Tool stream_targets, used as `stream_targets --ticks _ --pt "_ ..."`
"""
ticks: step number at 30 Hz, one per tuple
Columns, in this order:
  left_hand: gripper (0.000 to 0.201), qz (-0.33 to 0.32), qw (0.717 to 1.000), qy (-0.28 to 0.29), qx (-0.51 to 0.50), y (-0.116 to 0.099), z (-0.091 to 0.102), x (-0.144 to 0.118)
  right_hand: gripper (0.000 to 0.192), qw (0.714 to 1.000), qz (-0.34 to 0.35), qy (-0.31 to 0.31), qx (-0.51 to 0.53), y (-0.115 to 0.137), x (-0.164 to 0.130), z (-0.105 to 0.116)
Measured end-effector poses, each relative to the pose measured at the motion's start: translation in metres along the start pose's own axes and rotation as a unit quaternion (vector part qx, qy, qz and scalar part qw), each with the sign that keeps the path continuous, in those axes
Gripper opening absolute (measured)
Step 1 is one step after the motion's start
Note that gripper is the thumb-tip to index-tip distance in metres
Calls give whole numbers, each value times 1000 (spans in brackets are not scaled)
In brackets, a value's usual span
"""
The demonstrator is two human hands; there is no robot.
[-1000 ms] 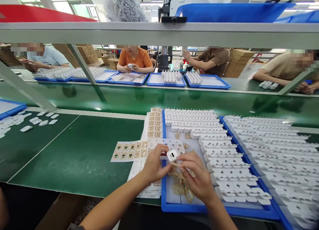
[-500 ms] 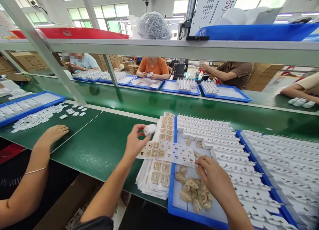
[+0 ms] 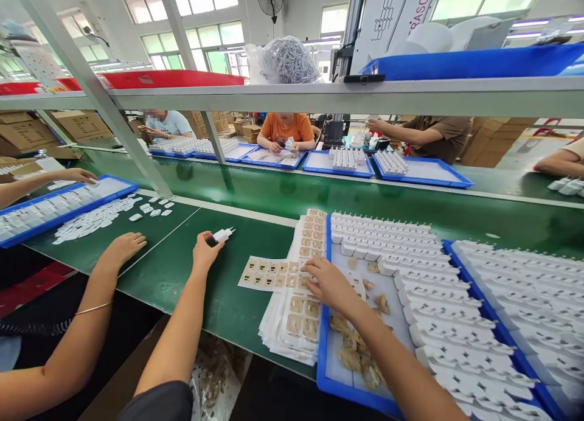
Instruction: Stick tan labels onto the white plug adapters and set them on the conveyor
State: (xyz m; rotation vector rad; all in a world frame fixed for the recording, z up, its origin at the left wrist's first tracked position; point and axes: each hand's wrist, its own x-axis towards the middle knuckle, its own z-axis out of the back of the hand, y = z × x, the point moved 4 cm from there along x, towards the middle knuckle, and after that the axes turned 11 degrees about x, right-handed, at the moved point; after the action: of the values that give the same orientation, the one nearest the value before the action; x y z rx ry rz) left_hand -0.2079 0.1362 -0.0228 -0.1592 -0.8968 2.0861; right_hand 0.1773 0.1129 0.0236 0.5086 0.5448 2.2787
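While the left hand [image 3: 204, 255] stretches out over the green bench [image 3: 173, 275], fingers pinch a white plug adapter [image 3: 222, 234].
Right hand [image 3: 327, 281] lies flat, fingers together, on the sticker sheet [image 3: 269, 275] beside the blue tray [image 3: 325, 348]; a neighbour's hand [image 3: 122, 249] rests nearby.

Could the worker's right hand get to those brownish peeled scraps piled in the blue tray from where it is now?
Probably yes. The right hand rests on the sticker sheet at the blue tray edge, and the scraps lie open just beside its forearm. Nothing covers them; the white chargers stand off to the side.
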Motion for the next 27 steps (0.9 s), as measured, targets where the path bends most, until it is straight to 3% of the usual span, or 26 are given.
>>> stream_targets --ticks 3,5,8,11,14,19,27 --pt "47 -89 996 5 -2 -30 -5 -20 31 1000 -1 0 10 -6 1 -9" --pt "40 -181 982 60 -16 -60 -20 -46 32 1000 -4 -4 13 -9 -1 -14" --pt "32 -320 933 160 -42 -102 -49 -97 31 1000 -9 -14 13 -11 -3 -18" --pt "30 -400 888 221 -55 -126 -70 -138 28 1000 -8 -23 12 -11 -4 -20" --pt "34 -426 866 256 -54 -130 -78 -153 24 1000 -1 -28 14 -10 -4 -20" --pt "43 -438 843 308 -57 -121 -80 -150 22 999 4 -25 30 -10 -4 -20" --pt "48 -427 831 349 -74 -115 -83 -152 16 999 0 -33 35 -13 0 -27"
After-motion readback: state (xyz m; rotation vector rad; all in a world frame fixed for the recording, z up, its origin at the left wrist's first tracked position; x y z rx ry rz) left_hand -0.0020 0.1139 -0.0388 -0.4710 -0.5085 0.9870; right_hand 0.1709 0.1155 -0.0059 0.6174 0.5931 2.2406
